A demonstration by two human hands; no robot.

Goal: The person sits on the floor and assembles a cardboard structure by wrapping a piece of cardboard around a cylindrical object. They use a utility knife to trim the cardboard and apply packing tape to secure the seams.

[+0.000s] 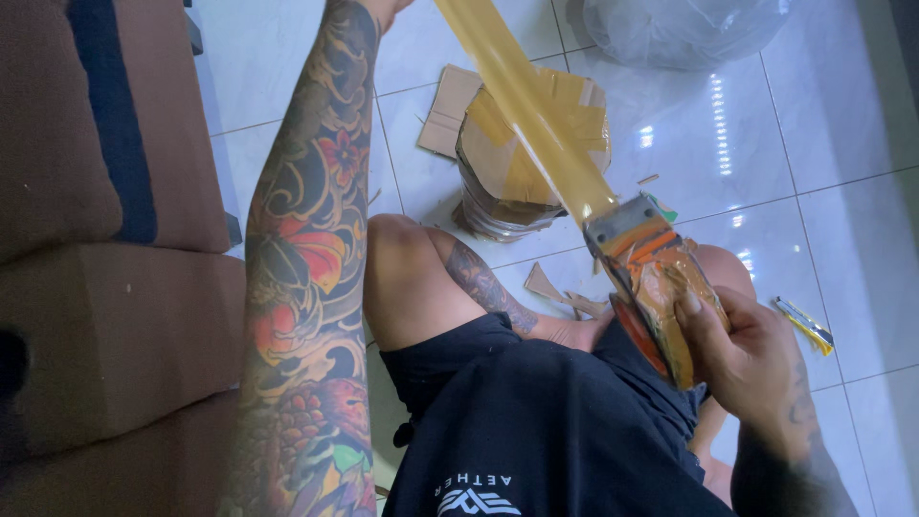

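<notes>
I see a brown upholstered sofa [105, 239] far left of the cardboard-topped metal tin [522, 163], which stands on the white tiled floor [823, 191]. Crumpled clear plastic bag [684, 29] behind the tin. A long amber strip of packing tape [526, 105] runs over the tin, from my raised left hand [383, 8] down to the orange tape dispenser [651, 287]. Left hand mostly cut off at the frame top, grip can't tell. My right hand [742, 359] is wrapped tight round the dispenser, near side of tin. Small yellow utility knife [804, 325] on the floor right of the tin. Cardboard scraps [565, 297] beside it.
</notes>
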